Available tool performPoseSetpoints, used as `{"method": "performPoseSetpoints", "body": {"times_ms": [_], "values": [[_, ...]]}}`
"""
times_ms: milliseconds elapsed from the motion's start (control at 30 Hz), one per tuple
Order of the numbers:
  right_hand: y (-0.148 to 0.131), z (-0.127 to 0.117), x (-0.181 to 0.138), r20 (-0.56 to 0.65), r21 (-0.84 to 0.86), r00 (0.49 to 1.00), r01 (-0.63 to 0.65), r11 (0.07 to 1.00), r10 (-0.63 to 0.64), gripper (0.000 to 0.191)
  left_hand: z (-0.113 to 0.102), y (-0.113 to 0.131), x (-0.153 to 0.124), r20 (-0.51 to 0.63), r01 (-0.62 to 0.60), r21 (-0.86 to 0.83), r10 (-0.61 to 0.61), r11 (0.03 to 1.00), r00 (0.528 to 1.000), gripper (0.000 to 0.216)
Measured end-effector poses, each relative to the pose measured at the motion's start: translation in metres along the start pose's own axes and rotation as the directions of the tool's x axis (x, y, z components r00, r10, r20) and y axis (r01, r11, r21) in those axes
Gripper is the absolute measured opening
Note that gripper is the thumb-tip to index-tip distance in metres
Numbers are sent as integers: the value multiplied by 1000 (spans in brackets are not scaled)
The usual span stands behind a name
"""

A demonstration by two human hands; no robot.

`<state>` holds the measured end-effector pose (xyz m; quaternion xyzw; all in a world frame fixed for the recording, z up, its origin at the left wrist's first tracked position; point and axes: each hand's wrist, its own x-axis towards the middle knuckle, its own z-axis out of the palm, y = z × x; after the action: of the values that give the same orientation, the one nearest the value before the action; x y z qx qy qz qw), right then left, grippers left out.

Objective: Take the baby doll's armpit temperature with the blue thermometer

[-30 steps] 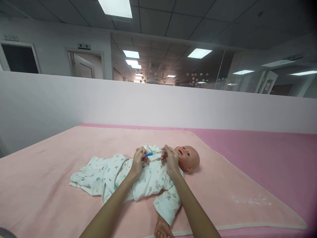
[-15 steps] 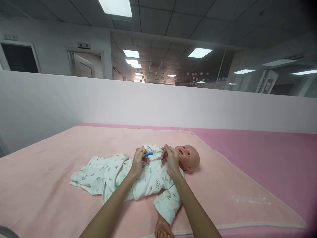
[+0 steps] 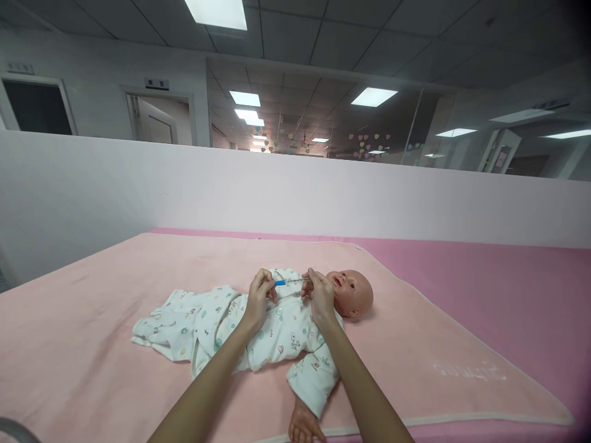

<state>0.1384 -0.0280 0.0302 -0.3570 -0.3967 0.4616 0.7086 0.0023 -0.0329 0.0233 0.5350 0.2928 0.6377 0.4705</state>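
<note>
A thin glass thermometer (image 3: 280,283) with a blue end is stretched level between my two hands, above the chest of a baby doll. My left hand (image 3: 260,298) pinches it at the blue end. At the other end, the fingers of my right hand (image 3: 319,294) are closed on the thin clear part and hide its tip. The baby doll (image 3: 354,293) lies on its back, head to the right, in a white printed outfit (image 3: 272,335). My right hand is close beside the doll's chin. One doll hand (image 3: 303,424) sticks out of a sleeve towards me.
Under the doll is a peach blanket (image 3: 415,357) with a pale edge, spread over a pink surface (image 3: 521,289). A white partition (image 3: 295,194) stands behind it. A grey curved object (image 3: 16,429) shows at the lower left corner.
The thermometer has turned slightly about its length, and its blue end sits a little higher in my left fingers. The right hand and the doll stay nearly the same.
</note>
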Motion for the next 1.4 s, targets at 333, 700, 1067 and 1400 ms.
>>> {"method": "performPoseSetpoints", "body": {"times_ms": [333,700,1067,1400], "values": [[3,-1,1,55,-73,998,14,997,-11,33,0,2,-1,-78,-62,-17,60,998,995,12],[4,-1,1,66,-76,998,17,997,-12,33,-1,2,-1,-65,-82,-32,79,996,995,12],[3,-1,0,63,-81,998,28,996,-23,34,-1,1,-1,-117,-56,21,58,998,991,18],[5,-2,0,90,-87,995,39,995,-32,34,-2,5,-3,-299,-124,132,159,983,941,12]]}}
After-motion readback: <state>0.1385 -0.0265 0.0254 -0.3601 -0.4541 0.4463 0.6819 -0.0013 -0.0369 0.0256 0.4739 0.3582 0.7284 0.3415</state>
